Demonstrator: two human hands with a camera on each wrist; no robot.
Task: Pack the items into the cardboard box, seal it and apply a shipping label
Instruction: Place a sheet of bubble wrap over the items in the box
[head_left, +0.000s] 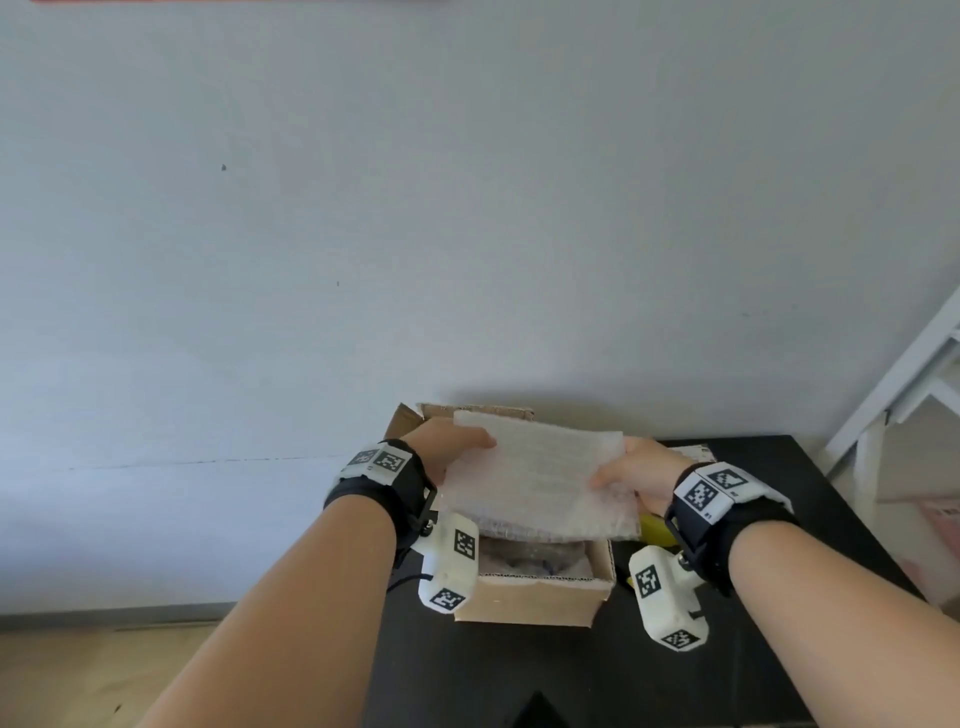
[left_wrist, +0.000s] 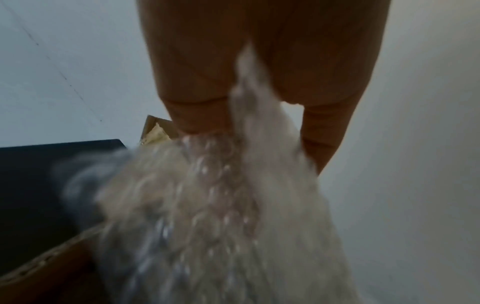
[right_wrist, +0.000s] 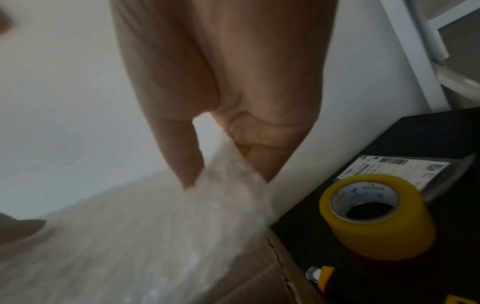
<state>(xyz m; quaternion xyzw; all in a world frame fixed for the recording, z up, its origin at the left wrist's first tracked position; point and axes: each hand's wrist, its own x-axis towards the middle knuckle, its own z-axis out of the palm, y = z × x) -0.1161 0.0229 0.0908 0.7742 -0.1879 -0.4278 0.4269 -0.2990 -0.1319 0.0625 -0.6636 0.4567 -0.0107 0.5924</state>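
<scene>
The left hand (head_left: 447, 449) pinches the left edge of a bubble wrap sheet (head_left: 540, 480), thumb on top, fingers beneath; the right hand (head_left: 636, 473) pinches its right edge the same way. The sheet hangs just above the open cardboard box (head_left: 540, 597), tilted, covering most of the opening. Inside the box, something wrapped in plastic shows, too blurred to identify. Right of the box, on the black table (head_left: 571, 675), stands a yellow tape roll (right_wrist: 376, 216); beyond it lies the shipping label (right_wrist: 394, 170).

Open brown cardboard box (head_left: 540, 597) on black table, translucent bubble wrap sheet (head_left: 540, 478) held flat above it
</scene>
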